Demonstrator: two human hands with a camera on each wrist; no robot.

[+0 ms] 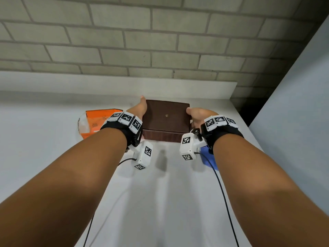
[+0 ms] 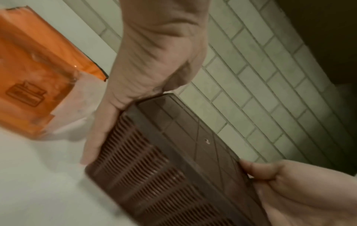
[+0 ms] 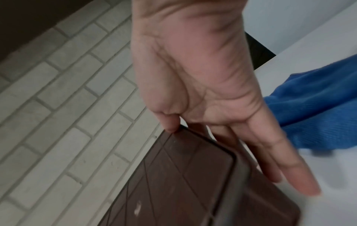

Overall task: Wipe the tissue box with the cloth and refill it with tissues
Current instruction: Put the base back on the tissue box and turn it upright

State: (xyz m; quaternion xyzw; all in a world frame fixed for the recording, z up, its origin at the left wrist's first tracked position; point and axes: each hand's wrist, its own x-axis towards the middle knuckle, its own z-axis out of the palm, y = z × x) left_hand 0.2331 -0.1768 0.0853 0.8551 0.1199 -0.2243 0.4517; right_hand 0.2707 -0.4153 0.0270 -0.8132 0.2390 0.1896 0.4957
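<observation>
Both hands are gripping the brown tissue box (image 1: 166, 117) on the white counter (image 1: 53, 148): left hand (image 1: 140, 108) at its left end, right hand (image 1: 197, 115) at its right. An orange tissue pack (image 1: 94, 122) is lying left; a blue cloth (image 3: 316, 107) is lying right.

Even, soft overhead light; faint forearm shadows fall on the white table (image 1: 53, 131) below the wrists. Wide-angle bending curves the brick wall (image 1: 160, 41). Both wrist views are motion-blurred, dimmer.
</observation>
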